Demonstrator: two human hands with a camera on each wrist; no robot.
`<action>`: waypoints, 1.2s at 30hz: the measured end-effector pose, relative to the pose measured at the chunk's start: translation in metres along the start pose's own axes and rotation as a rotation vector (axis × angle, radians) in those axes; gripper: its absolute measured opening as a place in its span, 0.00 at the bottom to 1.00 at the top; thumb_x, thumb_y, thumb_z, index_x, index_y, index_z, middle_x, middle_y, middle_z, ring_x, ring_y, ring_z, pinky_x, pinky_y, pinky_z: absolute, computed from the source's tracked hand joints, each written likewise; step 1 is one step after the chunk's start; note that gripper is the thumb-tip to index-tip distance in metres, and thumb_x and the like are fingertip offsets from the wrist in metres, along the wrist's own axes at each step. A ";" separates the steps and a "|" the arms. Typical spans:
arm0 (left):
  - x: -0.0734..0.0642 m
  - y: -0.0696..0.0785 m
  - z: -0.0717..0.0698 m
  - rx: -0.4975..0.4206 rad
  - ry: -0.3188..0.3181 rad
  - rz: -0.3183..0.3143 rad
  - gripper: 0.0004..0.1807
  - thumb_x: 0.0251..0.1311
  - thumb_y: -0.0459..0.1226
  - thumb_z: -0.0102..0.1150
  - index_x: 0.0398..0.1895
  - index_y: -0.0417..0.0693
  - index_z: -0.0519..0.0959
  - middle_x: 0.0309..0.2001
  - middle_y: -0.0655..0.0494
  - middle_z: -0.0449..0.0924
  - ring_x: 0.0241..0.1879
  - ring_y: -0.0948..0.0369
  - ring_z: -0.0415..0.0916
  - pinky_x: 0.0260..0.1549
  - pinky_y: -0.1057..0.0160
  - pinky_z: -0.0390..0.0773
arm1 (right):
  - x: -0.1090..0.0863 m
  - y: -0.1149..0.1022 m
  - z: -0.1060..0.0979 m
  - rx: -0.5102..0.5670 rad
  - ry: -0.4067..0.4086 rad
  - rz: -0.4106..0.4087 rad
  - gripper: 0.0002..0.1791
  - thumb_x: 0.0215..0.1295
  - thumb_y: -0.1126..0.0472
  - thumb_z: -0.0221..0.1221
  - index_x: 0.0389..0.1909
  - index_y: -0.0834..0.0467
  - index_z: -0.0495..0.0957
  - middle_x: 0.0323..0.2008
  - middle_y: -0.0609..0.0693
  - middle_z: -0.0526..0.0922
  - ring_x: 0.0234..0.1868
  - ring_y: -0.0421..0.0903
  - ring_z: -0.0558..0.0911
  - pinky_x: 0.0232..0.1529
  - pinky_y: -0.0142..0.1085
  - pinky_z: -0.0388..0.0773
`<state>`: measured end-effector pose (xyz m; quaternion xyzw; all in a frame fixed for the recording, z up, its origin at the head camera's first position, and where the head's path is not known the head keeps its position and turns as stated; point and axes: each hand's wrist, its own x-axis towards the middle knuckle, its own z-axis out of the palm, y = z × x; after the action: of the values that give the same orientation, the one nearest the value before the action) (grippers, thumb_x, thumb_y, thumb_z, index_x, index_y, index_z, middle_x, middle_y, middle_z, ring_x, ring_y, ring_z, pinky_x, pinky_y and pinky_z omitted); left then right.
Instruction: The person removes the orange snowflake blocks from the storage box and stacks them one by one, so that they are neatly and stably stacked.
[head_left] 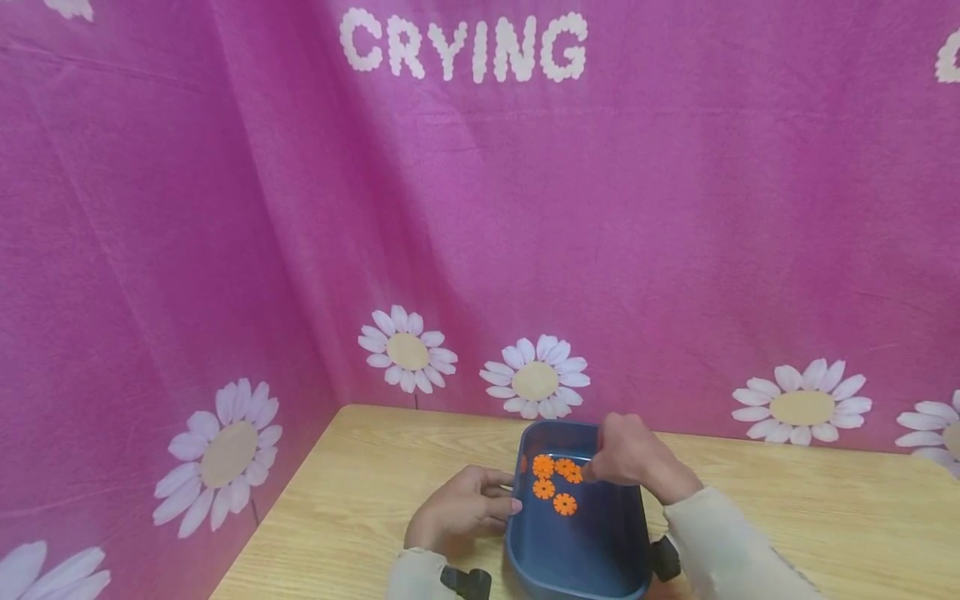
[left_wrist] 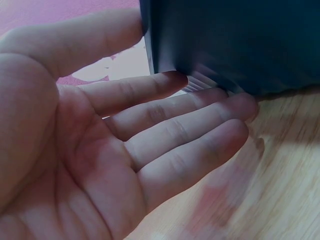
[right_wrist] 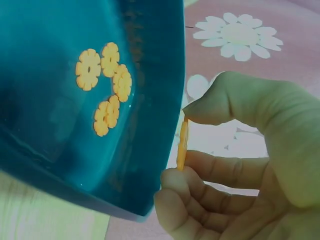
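Note:
A dark blue rectangular tray [head_left: 585,554] with raised walls sits on the table in the head view. Several orange flower-shaped plastic discs [head_left: 565,504] lie toward its far end. Between thumb and fingers, my right hand [head_left: 630,454] pinches one orange notched disc [right_wrist: 183,145], seen edge-on beside the tray wall in the right wrist view. On the tray's left side is my left hand [head_left: 463,504], its thumb touching the wall. The left wrist view shows that hand's fingers [left_wrist: 175,130] extended, palm visible, by the tray's lower edge.
The wooden table [head_left: 337,500] reaches back to a pink cloth [head_left: 637,250] printed with white daisies and lettering. That cloth also hangs along the left side. Dark wrist-worn devices [head_left: 468,582] sit at both sleeves, the right one close to the tray wall.

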<state>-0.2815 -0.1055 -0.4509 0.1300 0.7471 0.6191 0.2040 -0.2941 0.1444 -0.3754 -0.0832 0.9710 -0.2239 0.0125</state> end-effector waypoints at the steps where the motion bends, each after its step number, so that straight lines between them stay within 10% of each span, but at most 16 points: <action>1: 0.000 0.000 0.000 0.001 -0.001 -0.001 0.23 0.62 0.29 0.64 0.61 0.34 0.77 0.46 0.43 0.85 0.44 0.48 0.84 0.43 0.50 0.85 | 0.000 0.000 -0.001 0.000 0.002 0.001 0.18 0.44 0.62 0.77 0.14 0.59 0.75 0.12 0.47 0.65 0.15 0.43 0.67 0.16 0.33 0.66; 21: -0.002 0.000 -0.001 0.003 -0.015 0.007 0.23 0.63 0.30 0.64 0.61 0.33 0.76 0.46 0.43 0.85 0.44 0.49 0.84 0.44 0.51 0.85 | -0.012 0.023 -0.023 -0.002 -0.005 0.017 0.15 0.47 0.63 0.77 0.30 0.65 0.82 0.24 0.52 0.79 0.23 0.48 0.76 0.23 0.39 0.81; 36: -0.003 0.003 0.000 -0.005 -0.025 0.008 0.24 0.63 0.30 0.64 0.62 0.32 0.75 0.46 0.42 0.85 0.44 0.49 0.84 0.43 0.50 0.85 | -0.013 0.060 -0.027 -0.028 0.025 0.009 0.17 0.43 0.60 0.73 0.11 0.58 0.72 0.12 0.44 0.63 0.15 0.42 0.65 0.17 0.32 0.60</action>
<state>-0.2790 -0.1063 -0.4480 0.1403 0.7425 0.6199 0.2113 -0.2922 0.2117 -0.3777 -0.0764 0.9744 -0.2113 0.0003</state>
